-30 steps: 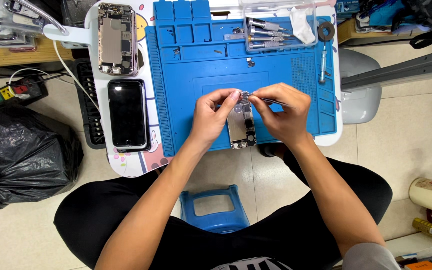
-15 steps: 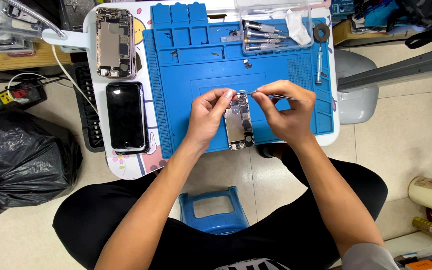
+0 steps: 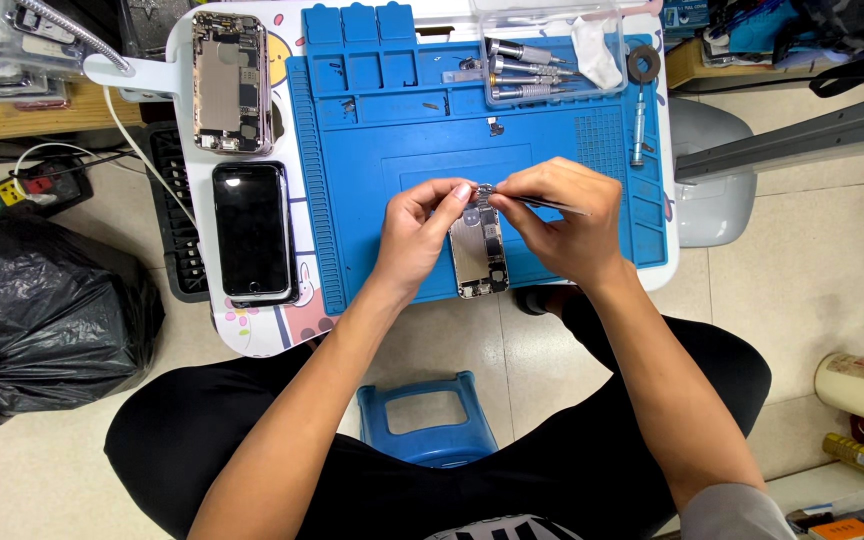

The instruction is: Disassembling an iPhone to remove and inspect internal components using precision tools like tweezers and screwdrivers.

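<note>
Bright, even overhead light; sharp.

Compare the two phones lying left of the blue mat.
The opened phone lies farther from the person, its metal insides and small parts exposed; the black-screen phone lies nearer, closed, with dark glass facing up. The opened one looks silver-grey, the other black. Both lie flat, lengthwise, on the white table, untouched by either hand.
</note>
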